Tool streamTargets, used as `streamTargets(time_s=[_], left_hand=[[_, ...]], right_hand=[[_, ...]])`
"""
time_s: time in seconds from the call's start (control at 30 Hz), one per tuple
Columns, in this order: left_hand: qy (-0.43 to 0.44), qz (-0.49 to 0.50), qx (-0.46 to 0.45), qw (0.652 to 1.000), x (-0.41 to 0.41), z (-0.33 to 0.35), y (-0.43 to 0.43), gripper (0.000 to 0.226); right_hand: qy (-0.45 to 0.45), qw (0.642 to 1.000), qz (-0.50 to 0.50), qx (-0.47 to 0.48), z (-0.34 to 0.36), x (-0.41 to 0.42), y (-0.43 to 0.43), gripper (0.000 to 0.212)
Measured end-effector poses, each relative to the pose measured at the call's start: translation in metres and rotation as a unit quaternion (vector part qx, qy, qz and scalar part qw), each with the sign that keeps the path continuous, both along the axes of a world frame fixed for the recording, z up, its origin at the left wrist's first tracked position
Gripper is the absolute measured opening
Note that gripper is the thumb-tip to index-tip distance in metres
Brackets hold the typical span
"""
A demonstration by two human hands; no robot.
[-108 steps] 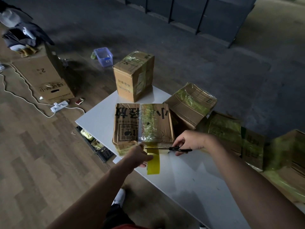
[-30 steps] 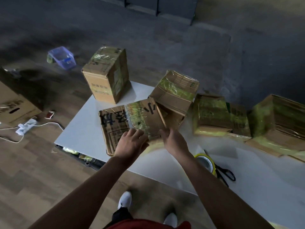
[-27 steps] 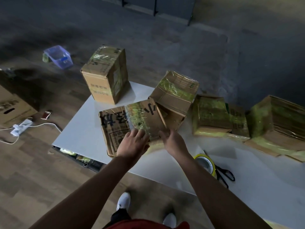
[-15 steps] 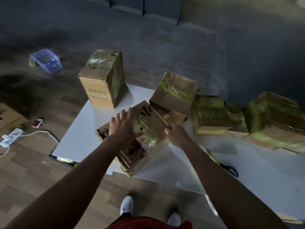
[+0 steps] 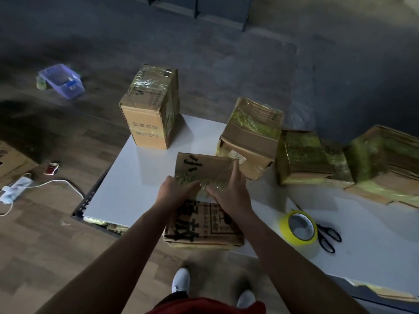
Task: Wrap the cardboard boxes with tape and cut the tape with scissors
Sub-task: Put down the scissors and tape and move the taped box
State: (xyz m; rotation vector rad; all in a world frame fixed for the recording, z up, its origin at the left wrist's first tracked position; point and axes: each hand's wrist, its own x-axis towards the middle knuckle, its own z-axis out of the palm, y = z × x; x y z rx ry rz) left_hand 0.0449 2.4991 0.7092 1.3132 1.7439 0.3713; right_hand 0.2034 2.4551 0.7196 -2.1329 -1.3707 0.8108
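A flat cardboard box (image 5: 204, 168) with large black characters lies lengthwise at the near edge of the white table (image 5: 127, 184), a band of clear tape across its middle. My left hand (image 5: 175, 191) and my right hand (image 5: 229, 189) both rest on that taped band with fingers stretched out, pressing on the box top. The yellow tape roll (image 5: 298, 227) stands on the table to my right. Black scissors (image 5: 327, 235) lie just beyond the roll.
A tall taped box (image 5: 149, 107) stands at the table's far left. Three taped boxes (image 5: 251, 134) (image 5: 310, 157) (image 5: 385, 155) line the far right. On the floor are a blue plastic tub (image 5: 62, 80), a power strip (image 5: 15, 186) and a cardboard box (image 5: 11, 159).
I put down the scissors and tape roll, then turned the box about a quarter turn so it now runs toward me. Both hands moved onto its taped middle.
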Motion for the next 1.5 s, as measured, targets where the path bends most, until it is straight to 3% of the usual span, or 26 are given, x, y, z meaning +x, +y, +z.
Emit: streamTargets(time_s=[0.07, 0.13, 0.27, 0.3, 0.37, 0.43, 0.5, 0.6, 0.67, 0.73, 0.8, 0.9, 1.03, 1.13, 1.2, 1.3, 1.4, 1.5], left_hand=[[-0.089, 0.034, -0.042, 0.995, -0.002, 0.003, 0.001, 0.051], [-0.169, 0.078, -0.118, 0.975, -0.005, 0.007, 0.001, 0.051], [-0.285, 0.06, -0.215, 0.932, -0.014, 0.012, 0.003, 0.049], [-0.29, 0.05, -0.215, 0.931, -0.014, 0.012, 0.003, 0.048], [-0.249, 0.026, -0.18, 0.951, -0.009, 0.012, 0.001, 0.045], [-0.192, 0.015, -0.138, 0.971, -0.002, 0.011, -0.002, 0.044], [-0.166, 0.03, -0.117, 0.979, 0.001, 0.007, -0.005, 0.046], [-0.166, 0.085, -0.114, 0.976, -0.002, 0.003, -0.007, 0.053], [-0.272, 0.109, -0.125, 0.948, -0.005, -0.001, -0.005, 0.059], [-0.423, 0.076, -0.114, 0.896, -0.006, -0.006, -0.004, 0.06], [-0.483, 0.075, -0.121, 0.864, -0.009, -0.012, -0.003, 0.063], [-0.488, 0.082, -0.133, 0.859, -0.014, -0.024, -0.001, 0.056], [-0.428, 0.062, -0.127, 0.893, -0.015, -0.034, 0.001, 0.034], [-0.314, 0.082, -0.153, 0.934, -0.008, -0.051, -0.001, 0.052], [-0.251, 0.111, -0.196, 0.941, -0.003, -0.054, -0.004, 0.069], [-0.299, 0.137, -0.246, 0.912, -0.003, -0.056, -0.005, 0.079], [-0.374, 0.09, -0.29, 0.876, -0.005, -0.06, -0.007, 0.085], [-0.386, 0.102, -0.305, 0.865, -0.004, -0.063, -0.006, 0.081]], right_hand=[[0.072, 0.997, -0.024, 0.029, -0.001, 0.009, 0.0, 0.096], [0.115, 0.991, -0.062, 0.02, -0.006, 0.014, -0.005, 0.084], [0.121, 0.986, -0.099, -0.057, -0.014, 0.015, -0.004, 0.053], [0.143, 0.98, -0.117, -0.077, -0.011, 0.013, -0.001, 0.06], [0.17, 0.967, -0.153, -0.115, -0.005, 0.011, 0.004, 0.093], [0.106, 0.976, -0.138, -0.134, -0.003, 0.01, 0.007, 0.111], [0.066, 0.981, -0.13, -0.131, -0.006, 0.009, 0.006, 0.105], [0.049, 0.986, -0.124, -0.103, -0.014, 0.012, 0.002, 0.074], [0.049, 0.989, -0.107, -0.095, -0.015, 0.019, -0.001, 0.061], [0.07, 0.988, -0.103, -0.091, -0.013, 0.026, -0.001, 0.054], [0.131, 0.979, -0.115, -0.107, -0.013, 0.03, -0.002, 0.053], [0.244, 0.948, -0.123, -0.163, -0.018, 0.03, -0.005, 0.08], [0.237, 0.95, -0.118, -0.164, -0.024, 0.033, -0.006, 0.102], [0.223, 0.953, -0.123, -0.161, -0.023, 0.045, -0.01, 0.103], [0.214, 0.955, -0.127, -0.161, -0.02, 0.059, -0.015, 0.103], [0.209, 0.955, -0.129, -0.166, -0.018, 0.077, -0.018, 0.097], [0.188, 0.962, -0.114, -0.161, -0.021, 0.084, -0.019, 0.095], [0.152, 0.979, -0.096, -0.095, -0.023, 0.08, -0.019, 0.088]])
